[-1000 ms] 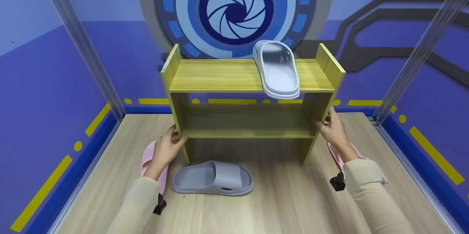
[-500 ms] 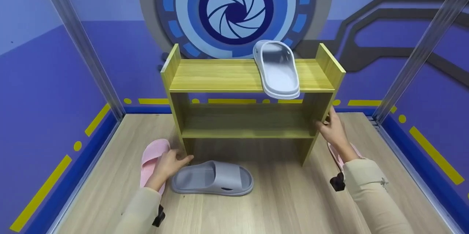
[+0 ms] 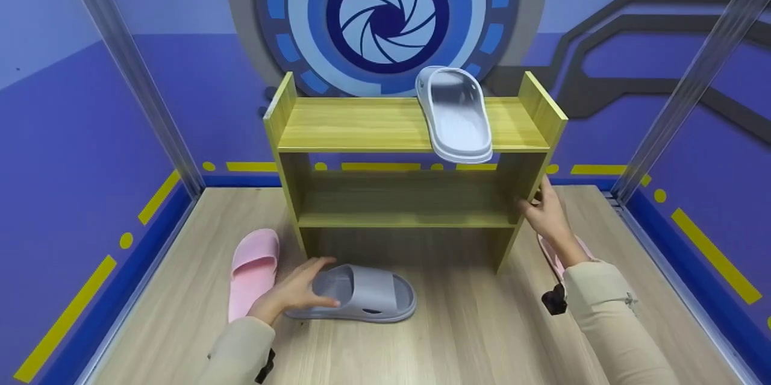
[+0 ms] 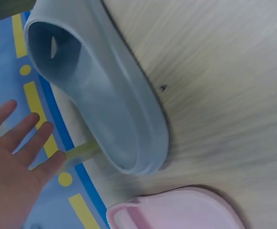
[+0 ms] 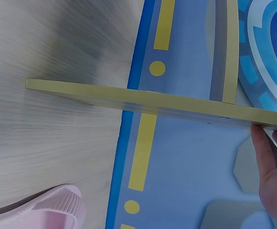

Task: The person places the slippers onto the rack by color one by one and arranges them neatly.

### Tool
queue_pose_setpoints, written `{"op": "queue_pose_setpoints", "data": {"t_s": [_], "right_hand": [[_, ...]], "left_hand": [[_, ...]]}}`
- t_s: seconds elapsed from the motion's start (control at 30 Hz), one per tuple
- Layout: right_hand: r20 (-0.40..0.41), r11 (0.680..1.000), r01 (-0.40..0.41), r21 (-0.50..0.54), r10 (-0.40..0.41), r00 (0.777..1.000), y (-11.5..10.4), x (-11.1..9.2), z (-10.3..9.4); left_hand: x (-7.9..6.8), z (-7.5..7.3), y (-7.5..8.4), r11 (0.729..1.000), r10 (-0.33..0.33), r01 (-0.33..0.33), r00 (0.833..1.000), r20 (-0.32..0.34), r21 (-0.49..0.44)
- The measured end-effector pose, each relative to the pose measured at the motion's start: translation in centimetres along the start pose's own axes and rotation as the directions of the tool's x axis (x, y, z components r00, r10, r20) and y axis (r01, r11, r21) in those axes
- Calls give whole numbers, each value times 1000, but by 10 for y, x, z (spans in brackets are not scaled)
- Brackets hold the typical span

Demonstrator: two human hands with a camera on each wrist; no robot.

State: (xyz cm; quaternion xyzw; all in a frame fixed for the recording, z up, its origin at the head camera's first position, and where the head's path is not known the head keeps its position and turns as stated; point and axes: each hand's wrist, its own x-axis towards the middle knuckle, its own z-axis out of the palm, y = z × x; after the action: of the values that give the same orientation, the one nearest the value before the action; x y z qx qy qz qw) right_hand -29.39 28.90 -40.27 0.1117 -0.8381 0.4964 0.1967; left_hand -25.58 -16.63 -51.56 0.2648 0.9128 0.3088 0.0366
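The person's left hand (image 3: 295,291) is spread wide, thumb and fingers well parted and holding nothing, above the heel end of a grey, smooth-moulded slide slipper (image 3: 374,287). That slipper lies sole down on the pale wood-grain table (image 3: 458,343), its strap to the right of the left hand; the left wrist view shows no contact. The right hand (image 3: 548,216) pinches the side panel of a yellow-green, wood-grain shelf rack (image 3: 349,123), thumb on the inner face and fingers on the outer one.

The step in hand looks like reaching for the grey slipper while the rack is steadied. To do it well, the left hand would best come down with thumb and fingers on opposite long edges, closing only once both sides are touched, and lift evenly so that the heel does not drag. The right hand's pinch should stay light, since a pull could jolt what stands above.

The rack's top tier, up and to the left of the right hand, bears a pale grey, rounded slide slipper (image 3: 461,123), its near end jutting past the front edge. One pale pink, banded slide slipper (image 3: 250,285) lies just left of the left hand; another pink slipper (image 5: 57,210), partly hidden by the right forearm in the head view, lies below the right hand
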Motion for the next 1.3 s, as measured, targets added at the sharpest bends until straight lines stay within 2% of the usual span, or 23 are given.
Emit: {"op": "queue_pose_setpoints", "data": {"t_s": [0.2, 0.33, 0.43, 0.63, 0.9, 1.07, 1.3], "right_hand": [[-6, 1000, 28, 1, -28, 1000, 26, 6, 0], [-23, 999, 54, 2, -54, 998, 31, 6, 2], [-22, 999, 35, 6, -35, 999, 31, 6, 2], [-4, 1000, -18, 2, 18, 1000, 24, 6, 0], [-3, 1000, -12, -9, 12, 1000, -10, -2, 0], [-9, 1000, -11, -16, 11, 1000, -12, -3, 0], [-16, 999, -20, -32, 20, 1000, -12, -3, 0]], "left_hand": [[-2, 11, -6, 1000, 4, -4, 999, 35, -4], [-3, 18, -13, 1000, 8, -8, 1000, 25, 12], [-2, 22, -19, 999, 16, -16, 1000, 11, 29], [-2, 26, -25, 999, 15, -16, 1000, 5, 42], [0, 31, -27, 997, -38, 35, 999, 38, 69], [2, 32, -27, 993, -61, 57, 997, 42, 99], [7, 34, -23, 992, -93, 88, 994, 53, 91]]}}
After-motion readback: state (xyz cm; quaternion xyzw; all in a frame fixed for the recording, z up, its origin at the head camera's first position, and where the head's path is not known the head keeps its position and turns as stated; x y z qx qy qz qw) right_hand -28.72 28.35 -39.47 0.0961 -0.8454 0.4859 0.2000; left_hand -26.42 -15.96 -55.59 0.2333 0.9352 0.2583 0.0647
